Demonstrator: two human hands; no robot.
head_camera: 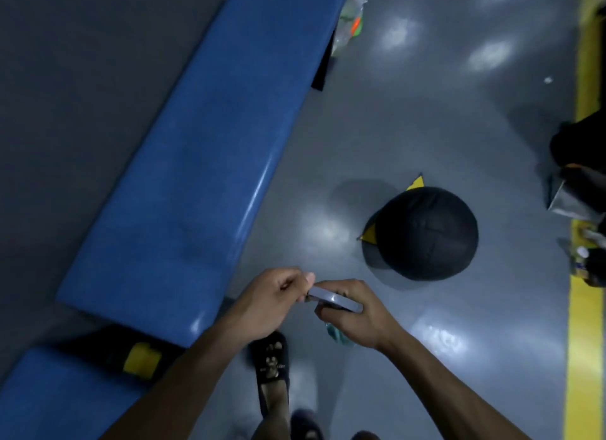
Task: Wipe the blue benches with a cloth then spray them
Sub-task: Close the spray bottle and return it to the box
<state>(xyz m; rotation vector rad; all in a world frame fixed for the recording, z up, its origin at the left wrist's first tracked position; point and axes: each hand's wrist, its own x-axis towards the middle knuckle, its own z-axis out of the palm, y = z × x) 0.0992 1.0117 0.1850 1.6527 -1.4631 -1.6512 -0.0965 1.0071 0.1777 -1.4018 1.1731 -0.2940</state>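
A long blue bench (203, 151) runs diagonally from the top centre to the lower left. The end of a second blue bench (62, 397) shows at the bottom left. Both hands are over the grey floor just right of the long bench's near end. My right hand (355, 320) is wrapped around a spray bottle (333, 299) with a pale grey head; its teal body peeks out below the fingers. My left hand (272, 305) pinches the nozzle tip of that head. No cloth is in view.
A black ball (423, 233) rests on the floor to the right, over a yellow marker. A clear plastic bag (349, 23) lies by the bench's far end. A yellow floor stripe (583, 357) runs along the right edge, with dark items on it. My sandalled foot (270, 370) stands below.
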